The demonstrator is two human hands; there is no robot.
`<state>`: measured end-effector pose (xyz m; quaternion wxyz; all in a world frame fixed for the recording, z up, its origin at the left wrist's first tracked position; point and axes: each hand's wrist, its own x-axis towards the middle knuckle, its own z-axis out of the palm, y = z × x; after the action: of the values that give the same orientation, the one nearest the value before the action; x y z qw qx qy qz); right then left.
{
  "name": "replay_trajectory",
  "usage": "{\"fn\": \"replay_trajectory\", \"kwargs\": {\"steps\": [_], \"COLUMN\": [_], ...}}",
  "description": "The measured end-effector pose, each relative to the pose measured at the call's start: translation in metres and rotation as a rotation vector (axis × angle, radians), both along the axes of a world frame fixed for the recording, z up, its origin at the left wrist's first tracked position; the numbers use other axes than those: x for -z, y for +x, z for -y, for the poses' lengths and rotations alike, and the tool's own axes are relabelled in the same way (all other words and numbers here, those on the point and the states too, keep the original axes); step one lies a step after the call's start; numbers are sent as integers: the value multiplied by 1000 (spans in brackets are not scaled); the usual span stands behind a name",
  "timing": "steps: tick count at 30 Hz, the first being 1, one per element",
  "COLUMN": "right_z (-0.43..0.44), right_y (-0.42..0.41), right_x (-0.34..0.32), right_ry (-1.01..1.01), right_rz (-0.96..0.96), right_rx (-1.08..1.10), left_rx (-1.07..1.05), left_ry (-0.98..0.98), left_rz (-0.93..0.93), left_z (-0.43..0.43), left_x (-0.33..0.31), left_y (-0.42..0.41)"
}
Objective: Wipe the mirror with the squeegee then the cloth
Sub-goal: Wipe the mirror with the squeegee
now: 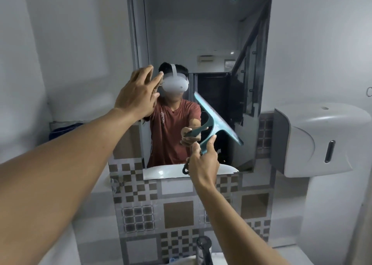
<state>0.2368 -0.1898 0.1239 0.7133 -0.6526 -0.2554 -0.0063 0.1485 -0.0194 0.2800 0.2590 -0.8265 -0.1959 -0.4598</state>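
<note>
A tall wall mirror (201,33) hangs in front of me above a band of patterned tiles. My right hand (203,164) grips the handle of a teal squeegee (218,122), whose blade lies tilted against the lower right part of the glass. My left hand (136,95) is flat against the mirror's left side, fingers spread, holding nothing. A dark blue cloth (64,131) lies on a ledge at the left, partly hidden behind my left forearm. The mirror reflects a person in a red shirt with a white headset.
A white wall dispenser (320,140) juts out to the right of the mirror. A dark tap (204,248) and a white basin edge sit at the bottom centre. White walls flank both sides.
</note>
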Motion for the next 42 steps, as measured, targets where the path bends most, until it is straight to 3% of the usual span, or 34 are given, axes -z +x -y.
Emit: {"fn": "replay_trajectory", "kwargs": {"steps": [12, 33, 42], "right_z": [-40, -44, -38], "right_y": [-55, -64, -54], "right_x": [21, 25, 49], "right_ry": [-20, -21, -219], "right_rz": [50, 110, 282], "right_rx": [-138, -189, -219], "left_rx": [-17, -43, -52], "left_ry": [-71, -35, -9], "left_rz": [-15, -39, -58], "left_z": [8, 10, 6], "left_x": [-24, -28, -29], "left_y": [-11, -15, -16]}}
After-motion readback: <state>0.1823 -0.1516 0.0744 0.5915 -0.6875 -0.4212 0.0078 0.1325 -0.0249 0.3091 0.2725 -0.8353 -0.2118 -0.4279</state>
